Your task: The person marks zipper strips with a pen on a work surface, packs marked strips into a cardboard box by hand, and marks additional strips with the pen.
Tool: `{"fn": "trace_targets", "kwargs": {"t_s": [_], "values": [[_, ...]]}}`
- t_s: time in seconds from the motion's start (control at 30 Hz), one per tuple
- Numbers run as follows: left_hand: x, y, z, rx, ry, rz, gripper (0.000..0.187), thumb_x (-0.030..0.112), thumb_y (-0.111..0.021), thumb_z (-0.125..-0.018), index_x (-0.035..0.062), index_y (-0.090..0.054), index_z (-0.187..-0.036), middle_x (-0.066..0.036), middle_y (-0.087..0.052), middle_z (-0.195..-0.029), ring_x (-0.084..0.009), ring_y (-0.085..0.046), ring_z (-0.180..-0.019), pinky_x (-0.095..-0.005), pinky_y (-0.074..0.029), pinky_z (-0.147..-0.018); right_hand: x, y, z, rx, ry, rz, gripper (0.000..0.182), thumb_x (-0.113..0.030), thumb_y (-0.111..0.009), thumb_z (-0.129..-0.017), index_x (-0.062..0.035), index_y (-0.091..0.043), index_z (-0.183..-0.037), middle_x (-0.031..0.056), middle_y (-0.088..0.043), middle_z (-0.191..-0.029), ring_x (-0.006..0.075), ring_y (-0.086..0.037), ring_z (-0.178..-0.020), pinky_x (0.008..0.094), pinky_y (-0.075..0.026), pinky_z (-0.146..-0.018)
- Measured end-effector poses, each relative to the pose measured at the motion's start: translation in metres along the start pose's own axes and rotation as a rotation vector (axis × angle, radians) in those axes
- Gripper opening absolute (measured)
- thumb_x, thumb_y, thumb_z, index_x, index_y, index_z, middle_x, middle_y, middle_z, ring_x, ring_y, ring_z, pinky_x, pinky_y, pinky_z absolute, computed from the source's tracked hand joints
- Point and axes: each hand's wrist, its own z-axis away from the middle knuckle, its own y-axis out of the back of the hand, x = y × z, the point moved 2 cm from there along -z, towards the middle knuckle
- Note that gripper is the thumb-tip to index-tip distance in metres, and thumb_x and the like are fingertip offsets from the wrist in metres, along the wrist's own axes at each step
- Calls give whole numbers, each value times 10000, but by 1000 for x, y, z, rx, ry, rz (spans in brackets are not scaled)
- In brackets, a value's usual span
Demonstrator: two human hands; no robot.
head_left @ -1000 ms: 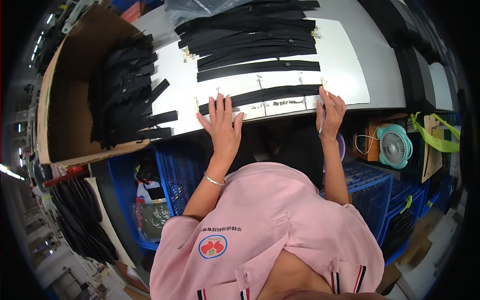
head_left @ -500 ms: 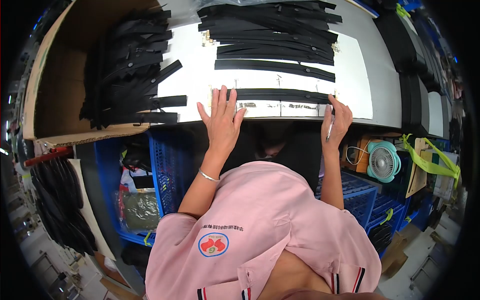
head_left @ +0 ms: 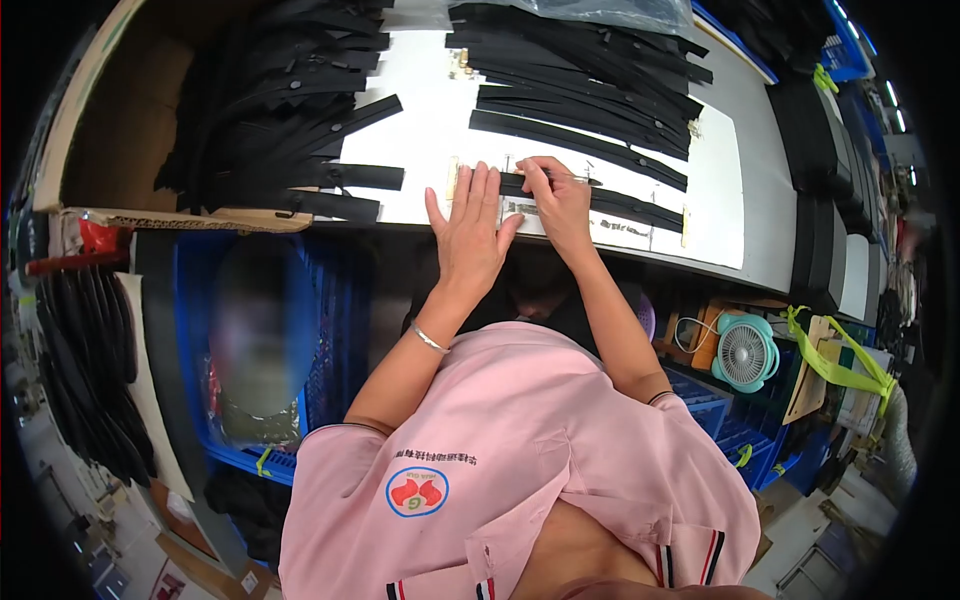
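Note:
A black zipper strip (head_left: 637, 208) lies across the white marked sheet (head_left: 715, 205) near the table's front edge. My left hand (head_left: 470, 230) rests flat over its left end, fingers stretched and thumb apart. Beside it, my right hand (head_left: 562, 212) is closed around a pen (head_left: 582, 180), over the left part of the same strip. The pen's tip is hard to make out. Just beyond lies another single black zipper strip (head_left: 580, 145), set at a slight slant.
A pile of black strips (head_left: 570, 60) lies at the back. More strips (head_left: 270, 110) hang over the cardboard box (head_left: 110, 110) at left. Black boxes (head_left: 820, 220) stand at right. Below the table are a blue crate (head_left: 190, 370) and a teal fan (head_left: 747, 352).
My right hand has moved left with the pen, from the strip's right end to near my left hand. My left hand stays on the left end. The camera view has shifted slightly.

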Motion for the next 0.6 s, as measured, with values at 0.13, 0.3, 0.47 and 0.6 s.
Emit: {"fn": "trace_targets", "kwargs": {"t_s": [0.13,0.3,0.47,0.6], "values": [[0,0,1,16,4,29,673,345,-663,-946,55,-433,-1509,-135,-445,-1555,-302,-343,-1485,-633,-62,-1178,3,-4,-1,-15,46,132,209,-201,-660,-977,-3,-725,-999,78,-703,-745,111,-657,-662,252,-507,-618],[-1,-2,1,16,4,35,677,346,-670,-937,54,-441,-1503,-141,-441,-1557,-301,-337,-1489,-630,-61,-1179,7,-6,-2,-31,59,163,201,-205,-675,-965,-14,-728,-1000,93,-712,-758,140,-682,-667,266,-519,-627],[-1,0,1,16,12,49,673,350,-671,-934,54,-449,-1496,-138,-439,-1559,-296,-334,-1491,-628,-58,-1180,4,-8,-1,-12,94,173,199,-203,-673,-967,-15,-728,-1003,89,-720,-768,148,-695,-682,261,-519,-624],[0,0,1,11,10,28,676,357,-672,-934,60,-449,-1498,-134,-441,-1558,-291,-333,-1491,-626,-57,-1180,0,-8,0,-10,81,123,208,-197,-658,-974,-1,-729,-980,87,-734,-789,125,-694,-692,248,-521,-617]]}}
